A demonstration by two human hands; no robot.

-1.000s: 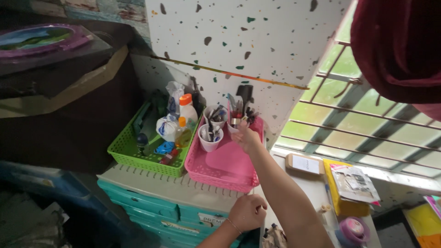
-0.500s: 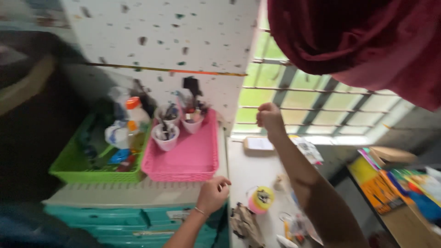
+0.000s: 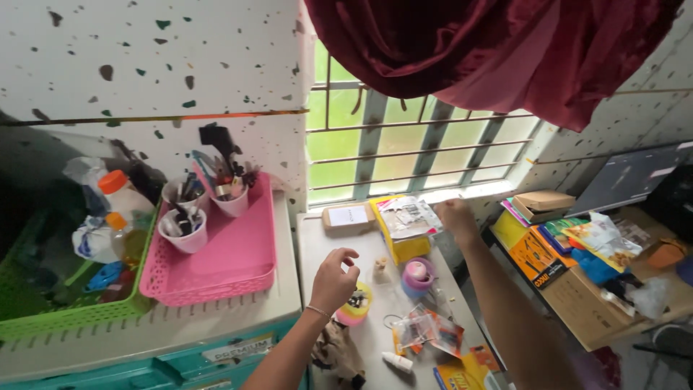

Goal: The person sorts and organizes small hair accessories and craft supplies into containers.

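Observation:
My left hand (image 3: 333, 278) hovers over the white desk (image 3: 317, 242) with its fingers loosely curled and apart, holding nothing, just above a round yellow and pink container (image 3: 355, 309). My right hand (image 3: 456, 217) reaches out to the desk's far right edge, beside a yellow box topped with a printed packet (image 3: 404, 225). I see it from the back with the fingers folded under, so whatever it may hold is hidden. A pink basket (image 3: 216, 271) with white cups of tools (image 3: 184, 230) sits to the left.
A green basket (image 3: 72, 316) of bottles stands on the teal drawer unit (image 3: 216, 350). A small cardboard box (image 3: 348, 215), a pink roll (image 3: 417, 274) and loose packets lie on the desk. Barred window (image 3: 404, 144), red curtain (image 3: 491, 43), and stacked boxes (image 3: 570, 245) at the right.
My right hand has left the cups in the pink basket and swung right to the yellow box. My left hand rose from the drawer unit's edge to above the desk. The view turned right.

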